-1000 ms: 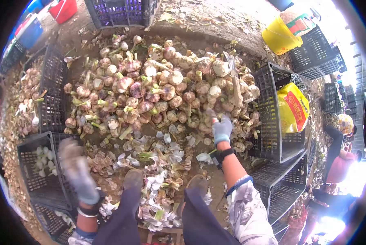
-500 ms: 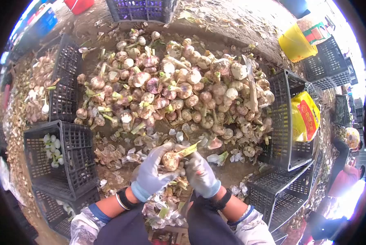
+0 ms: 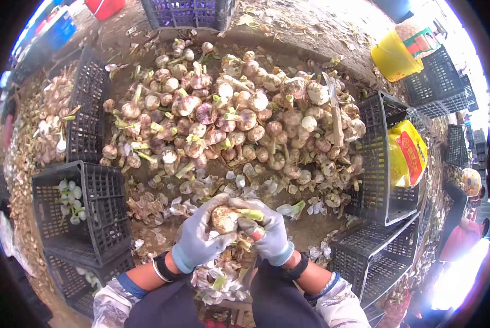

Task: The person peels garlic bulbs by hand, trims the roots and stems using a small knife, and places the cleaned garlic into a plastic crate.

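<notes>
The left hand [image 3: 201,235] is gripping a garlic bulb [image 3: 223,219], its gloved fingers and thumb closing around the bulb's left side. The bulb is lying on its side in that grip, its green stem [image 3: 251,214] pointing toward the right hand [image 3: 271,235]. The right hand is curling in close at the stem end, its fingers bending and its thumb sitting just under the stem; whether it is pinching the stem cannot be told. A small reddish patch is showing by the right thumb, its nature unclear.

Directly beyond the grip, a broad heap of garlic [image 3: 203,113] is covering the ground. Beyond the grip and to its right, a knife [image 3: 337,124] is lying on the heap, its wooden handle pointing back toward the hands. Farther right of the grip, a black crate [image 3: 369,164] is holding a yellow bag [image 3: 404,156]. Left of the grip, another black crate [image 3: 107,210] is holding white bulbs [image 3: 71,198]. Just below the grip, loose garlic skins [image 3: 219,285] are lying between the wearer's legs. Well beyond the grip, at far right, a yellow bucket [image 3: 391,59] is tilting.
</notes>
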Motion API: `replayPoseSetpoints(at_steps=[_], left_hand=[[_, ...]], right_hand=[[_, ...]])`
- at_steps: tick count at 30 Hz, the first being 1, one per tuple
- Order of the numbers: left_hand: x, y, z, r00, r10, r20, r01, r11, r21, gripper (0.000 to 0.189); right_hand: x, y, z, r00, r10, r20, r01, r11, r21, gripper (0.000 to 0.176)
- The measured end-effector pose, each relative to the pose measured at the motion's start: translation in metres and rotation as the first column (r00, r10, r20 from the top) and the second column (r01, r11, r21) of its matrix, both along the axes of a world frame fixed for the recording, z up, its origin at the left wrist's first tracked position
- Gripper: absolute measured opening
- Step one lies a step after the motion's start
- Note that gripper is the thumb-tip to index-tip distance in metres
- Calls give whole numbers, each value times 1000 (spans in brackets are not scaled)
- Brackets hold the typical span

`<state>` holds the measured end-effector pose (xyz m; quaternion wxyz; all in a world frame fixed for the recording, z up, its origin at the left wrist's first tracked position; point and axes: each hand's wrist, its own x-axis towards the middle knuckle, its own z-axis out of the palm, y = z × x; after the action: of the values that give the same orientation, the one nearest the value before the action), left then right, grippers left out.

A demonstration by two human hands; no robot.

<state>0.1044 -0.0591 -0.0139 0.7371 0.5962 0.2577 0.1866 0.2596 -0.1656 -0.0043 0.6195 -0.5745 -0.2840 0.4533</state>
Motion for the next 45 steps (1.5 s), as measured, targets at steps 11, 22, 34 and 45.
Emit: replayPoseSetpoints(at_steps=[11,22,34,45], left_hand=[[-15,12,3,953,-192,235,290,345,-893,69],[-6,6,-6,961,-95,259,253,681,-687,62],[3,8,11,883,-459,99,267,664,698,25],[10,27,29,992,-90,-85,124,674,728,27]], right_hand=[[31,-3,-24,952,265,153,-277,958,70,37],[24,-12,-4,985,151,78,-158,984,85,34],[38,-12,-6,964,-64,-260,33,992,-123,20],[39,-2,15,907,191,375,-226,973,50,31]])
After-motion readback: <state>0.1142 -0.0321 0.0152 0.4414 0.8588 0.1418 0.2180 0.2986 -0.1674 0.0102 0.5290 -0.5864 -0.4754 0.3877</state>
